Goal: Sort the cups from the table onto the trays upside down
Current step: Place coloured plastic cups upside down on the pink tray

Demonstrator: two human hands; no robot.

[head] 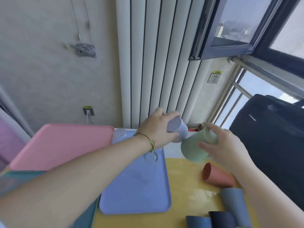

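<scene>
1. Cups are the things to sort: a lilac cup [178, 131] is in the left hand [158, 127], held in the air above the far end of the blue tray [136, 199], tipped with its mouth toward the camera.
2. The left hand is wrapped around the lilac cup's wall, fingers curled over its far side.
3. The right hand [225, 145] is clamped on a green cup [195, 147], held over the far edge of the yellow table [184, 183], mouth facing down and toward the camera.
4. On the table near the right forearm lie a terracotta cup [217, 176] on its side and several dark blue cups [233, 206]; these are not yet sorted.
5. Small round lilac shapes on the blue tray look like cups already turned over, though blur makes that uncertain. A pink tray [62, 145] sits beside it.
6. Judging by looks, these are light, stiff plastic tumblers with ribbed walls, so they likely resist slipping and tolerate a firm squeeze.
7. The mid-wall is the best place to grip; that leaves the rim free to land flat.
8. A light cup set down tilted could topple or skate on the smooth tray.
</scene>
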